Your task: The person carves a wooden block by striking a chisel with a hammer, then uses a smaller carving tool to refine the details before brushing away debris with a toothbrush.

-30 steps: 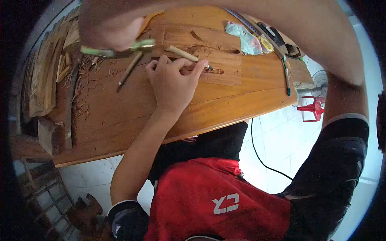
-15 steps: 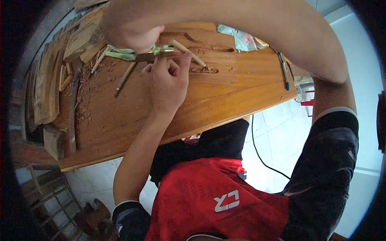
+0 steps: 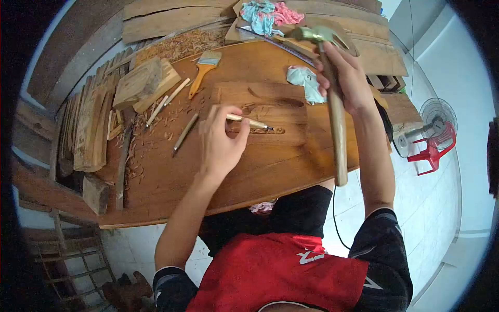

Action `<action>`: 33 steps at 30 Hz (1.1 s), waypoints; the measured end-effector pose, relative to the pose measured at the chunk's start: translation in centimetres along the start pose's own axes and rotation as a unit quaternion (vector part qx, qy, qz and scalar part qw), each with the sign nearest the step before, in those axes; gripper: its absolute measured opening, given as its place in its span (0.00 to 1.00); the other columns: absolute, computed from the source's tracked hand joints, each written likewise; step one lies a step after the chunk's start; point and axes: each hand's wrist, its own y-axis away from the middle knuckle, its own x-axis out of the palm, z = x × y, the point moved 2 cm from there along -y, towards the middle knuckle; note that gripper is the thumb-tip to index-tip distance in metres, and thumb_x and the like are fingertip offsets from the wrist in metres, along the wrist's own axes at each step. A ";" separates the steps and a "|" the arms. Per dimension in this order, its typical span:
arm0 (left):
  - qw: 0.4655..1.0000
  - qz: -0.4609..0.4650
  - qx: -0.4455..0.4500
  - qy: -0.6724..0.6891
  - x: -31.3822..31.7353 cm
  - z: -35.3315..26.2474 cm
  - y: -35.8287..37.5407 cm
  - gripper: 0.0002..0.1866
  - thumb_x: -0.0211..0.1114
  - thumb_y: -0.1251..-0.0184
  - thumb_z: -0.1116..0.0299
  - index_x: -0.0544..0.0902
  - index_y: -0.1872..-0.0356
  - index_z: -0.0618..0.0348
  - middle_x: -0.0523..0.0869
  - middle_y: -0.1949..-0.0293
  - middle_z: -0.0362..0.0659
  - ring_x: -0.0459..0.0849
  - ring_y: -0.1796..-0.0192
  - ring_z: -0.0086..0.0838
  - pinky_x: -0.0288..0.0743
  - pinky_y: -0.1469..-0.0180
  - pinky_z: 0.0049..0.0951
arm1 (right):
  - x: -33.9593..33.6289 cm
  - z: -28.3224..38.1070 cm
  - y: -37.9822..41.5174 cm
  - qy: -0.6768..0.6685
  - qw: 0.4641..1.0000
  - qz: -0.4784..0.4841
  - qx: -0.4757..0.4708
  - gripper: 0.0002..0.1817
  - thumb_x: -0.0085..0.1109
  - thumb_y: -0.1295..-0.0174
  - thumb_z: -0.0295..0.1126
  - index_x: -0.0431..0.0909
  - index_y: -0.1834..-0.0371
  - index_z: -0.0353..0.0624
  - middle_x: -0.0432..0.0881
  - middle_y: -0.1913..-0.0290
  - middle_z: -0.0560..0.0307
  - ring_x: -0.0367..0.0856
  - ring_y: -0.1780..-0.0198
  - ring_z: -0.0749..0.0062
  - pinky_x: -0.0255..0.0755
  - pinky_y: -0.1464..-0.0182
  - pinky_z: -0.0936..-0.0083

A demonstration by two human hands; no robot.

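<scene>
Head view shows our left hand [image 3: 221, 140] closed around a wooden-handled chisel [image 3: 248, 122], its tip resting in a carved groove of the wooden panel [image 3: 270, 135] that lies just beyond our fingers. Our right hand [image 3: 345, 78] is clenched on the upper part of a hammer [image 3: 332, 104], whose metal head sits above the hand and whose long wooden handle hangs down past the near edge of the table [image 3: 234, 182]. Between the two hands, a crumpled pale cloth [image 3: 306, 80] lies on the panel's far corner. Left of our left hand rests a second chisel [image 3: 185, 133] among wood shavings, and further out a paintbrush [image 3: 202, 70] and a wooden block [image 3: 140, 80]. Beyond the right hand, a bundle of coloured rags [image 3: 270, 13] sits on stacked planks. Well off to the right of the right hand stand a fan [image 3: 435, 117] and a red stool [image 3: 434, 151] on the tiled floor.
</scene>
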 end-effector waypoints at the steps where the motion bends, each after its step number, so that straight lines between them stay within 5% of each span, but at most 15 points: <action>1: 0.998 0.018 0.035 -0.040 -0.2 0.0 -0.1 0.11 0.73 0.33 0.69 0.84 0.53 0.60 0.84 0.61 0.42 0.78 0.68 0.27 0.73 0.65 0.29 | -1.5 -0.4 0.5 -0.016 1.000 -0.028 -0.001 0.18 0.51 0.19 0.45 0.73 0.50 0.38 0.75 0.67 0.60 0.73 0.75 0.79 0.73 0.77 0.79; 6: 0.980 0.132 0.137 -0.049 -2.5 0.7 -2.0 0.08 0.76 0.36 0.64 0.91 0.62 0.57 0.86 0.64 0.42 0.81 0.56 0.40 0.74 0.49 0.38 | -5.7 -4.0 4.7 -0.086 0.989 -0.116 0.022 0.17 0.49 0.18 0.44 0.73 0.51 0.38 0.75 0.67 0.59 0.71 0.76 0.78 0.71 0.78 0.78; 9: 0.970 0.208 0.124 -0.005 -2.7 1.4 -2.4 0.08 0.77 0.37 0.67 0.92 0.61 0.57 0.86 0.64 0.41 0.81 0.56 0.39 0.75 0.49 0.36 | -6.1 -5.3 6.6 -0.083 0.987 -0.132 0.042 0.17 0.48 0.18 0.44 0.73 0.50 0.38 0.74 0.67 0.59 0.71 0.77 0.77 0.69 0.79 0.78; 16: 0.956 0.202 0.198 -0.085 -2.0 1.2 -2.1 0.11 0.77 0.38 0.67 0.93 0.56 0.54 0.86 0.63 0.39 0.80 0.59 0.34 0.74 0.50 0.35 | -5.3 -7.8 8.1 -0.091 0.983 -0.122 0.105 0.18 0.50 0.19 0.43 0.74 0.49 0.37 0.74 0.70 0.60 0.70 0.81 0.80 0.69 0.82 0.80; 27: 0.944 0.307 0.075 -0.092 -5.2 -0.2 -3.5 0.13 0.66 0.28 0.77 0.89 0.45 0.60 0.84 0.63 0.45 0.83 0.62 0.32 0.74 0.57 0.27 | -4.6 -9.6 9.7 -0.060 0.980 -0.122 0.144 0.18 0.51 0.19 0.43 0.74 0.48 0.34 0.75 0.70 0.58 0.71 0.82 0.80 0.69 0.84 0.80; 33: 0.959 0.255 0.108 -0.055 -3.0 -0.4 -2.9 0.12 0.70 0.30 0.73 0.90 0.48 0.55 0.82 0.67 0.44 0.80 0.68 0.35 0.73 0.64 0.31 | -4.5 -9.9 10.0 -0.048 0.982 -0.129 0.128 0.18 0.51 0.19 0.42 0.74 0.47 0.35 0.75 0.70 0.57 0.71 0.83 0.80 0.68 0.84 0.82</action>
